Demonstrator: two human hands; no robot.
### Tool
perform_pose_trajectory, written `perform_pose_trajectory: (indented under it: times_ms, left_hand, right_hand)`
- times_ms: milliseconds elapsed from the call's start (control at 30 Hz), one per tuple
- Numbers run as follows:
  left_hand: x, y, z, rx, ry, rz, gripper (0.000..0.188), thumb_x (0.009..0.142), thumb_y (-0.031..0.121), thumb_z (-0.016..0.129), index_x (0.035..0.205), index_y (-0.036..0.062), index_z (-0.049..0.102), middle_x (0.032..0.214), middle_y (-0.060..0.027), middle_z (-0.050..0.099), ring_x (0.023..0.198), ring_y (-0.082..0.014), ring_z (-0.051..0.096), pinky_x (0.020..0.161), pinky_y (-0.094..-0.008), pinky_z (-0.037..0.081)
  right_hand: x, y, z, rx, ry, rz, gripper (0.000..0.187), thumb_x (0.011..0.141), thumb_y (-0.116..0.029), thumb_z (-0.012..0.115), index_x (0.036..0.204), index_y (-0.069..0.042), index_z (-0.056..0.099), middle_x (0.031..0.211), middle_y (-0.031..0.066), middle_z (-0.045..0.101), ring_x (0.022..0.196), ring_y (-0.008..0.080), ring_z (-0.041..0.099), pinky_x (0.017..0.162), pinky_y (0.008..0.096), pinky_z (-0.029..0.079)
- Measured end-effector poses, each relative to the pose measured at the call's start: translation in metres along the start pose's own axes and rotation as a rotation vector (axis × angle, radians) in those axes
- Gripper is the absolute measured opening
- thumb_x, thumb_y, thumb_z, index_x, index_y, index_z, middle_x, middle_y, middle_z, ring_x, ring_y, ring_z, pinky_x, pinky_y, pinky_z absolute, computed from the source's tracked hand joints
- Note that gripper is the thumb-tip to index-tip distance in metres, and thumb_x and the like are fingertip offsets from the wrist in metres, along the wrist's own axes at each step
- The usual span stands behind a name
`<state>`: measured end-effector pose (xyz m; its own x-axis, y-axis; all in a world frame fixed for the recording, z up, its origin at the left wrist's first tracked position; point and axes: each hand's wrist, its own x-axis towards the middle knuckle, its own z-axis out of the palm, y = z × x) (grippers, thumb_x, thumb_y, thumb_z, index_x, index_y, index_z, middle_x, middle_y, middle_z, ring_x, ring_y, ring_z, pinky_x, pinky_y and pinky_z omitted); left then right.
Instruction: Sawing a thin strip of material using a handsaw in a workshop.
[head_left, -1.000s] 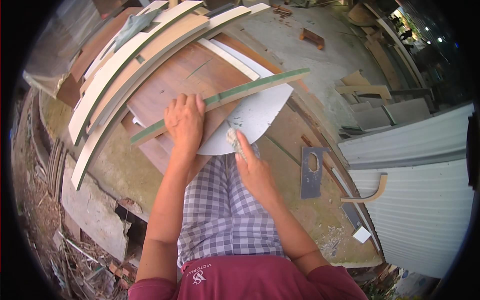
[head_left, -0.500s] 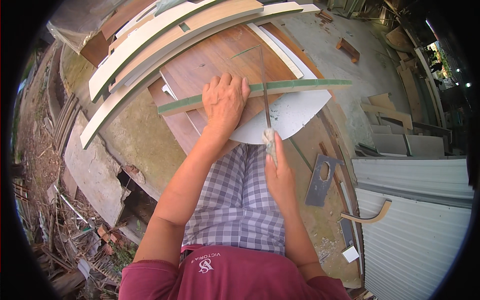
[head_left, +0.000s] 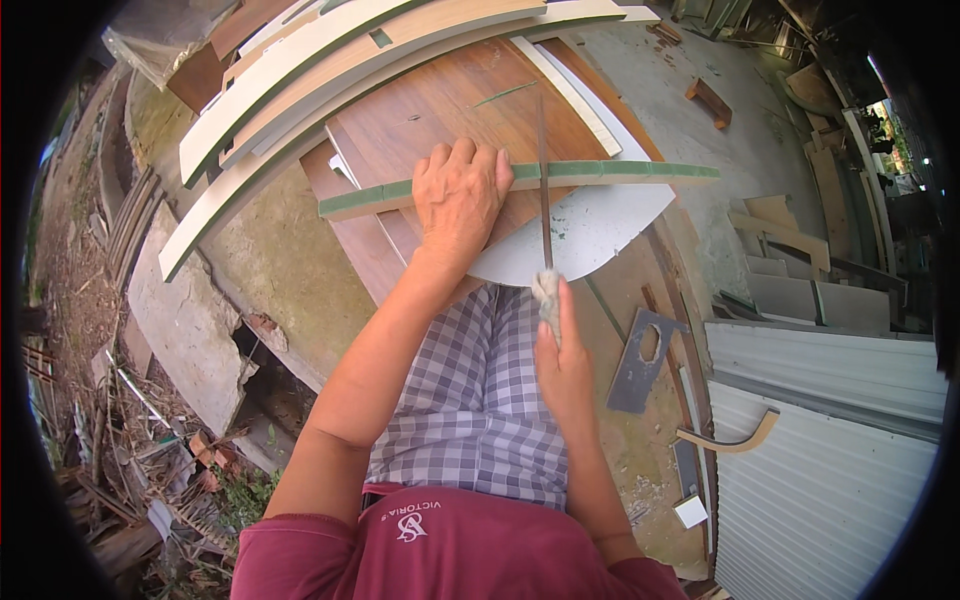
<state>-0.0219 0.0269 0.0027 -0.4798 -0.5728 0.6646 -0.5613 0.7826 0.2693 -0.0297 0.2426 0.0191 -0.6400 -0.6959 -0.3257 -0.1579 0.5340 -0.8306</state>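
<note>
A long, slightly curved board strip [head_left: 640, 173] with a green upper edge lies across a stack of boards in front of me. My left hand [head_left: 458, 200] grips it left of its middle, fingers bent over the green edge. In my right hand [head_left: 562, 370] is a long, narrow blade [head_left: 545, 225] with a pale, wrapped handle. The blade crosses the strip's green edge just right of my left hand and points away from me. Whether its edge has teeth is too fine to tell. Green crumbs are scattered on the white board [head_left: 610, 225] underneath.
The strip rests on a brown wood-grain board [head_left: 430, 95]. Several long curved pale panels [head_left: 235, 130] are stacked at the far left. A grey plate with an oval hole [head_left: 630, 385] lies to the right, near corrugated metal sheeting [head_left: 820, 480]. Broken concrete and debris lie at left.
My right hand and the blade have shifted slightly to the right and toward me. The left hand still grips the strip, and the whole view has moved a little.
</note>
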Motion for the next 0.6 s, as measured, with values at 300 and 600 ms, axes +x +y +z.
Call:
perform_pose_trajectory:
  times_ms: [300, 600]
  left_hand:
    - [-0.002, 0.005, 0.002, -0.027, 0.002, -0.024, 0.017, 0.086, 0.022, 0.063, 0.074, 0.0101, 0.063, 0.074, -0.0052, 0.056, 0.072, -0.0248, 0.056, 0.065, -0.0378, 0.041]
    - [-0.001, 0.004, 0.003, -0.007, 0.006, -0.005, 0.015, 0.085, 0.022, 0.064, 0.074, 0.0106, 0.063, 0.073, -0.0044, 0.056, 0.072, -0.0238, 0.056, 0.065, -0.0374, 0.042]
  right_hand:
    - [0.014, 0.004, 0.005, -0.034, 0.052, -0.022, 0.057, 0.098, -0.013, 0.043, 0.153, -0.011, 0.027, 0.139, 0.0252, 0.05, 0.121, 0.0309, 0.056, 0.096, 0.0362, 0.044]
    - [0.033, -0.007, -0.005, -0.105, 0.122, -0.198, 0.055, 0.1, -0.015, 0.041, 0.153, -0.011, 0.026, 0.141, 0.0215, 0.05, 0.121, 0.0305, 0.057, 0.095, 0.0352, 0.046]
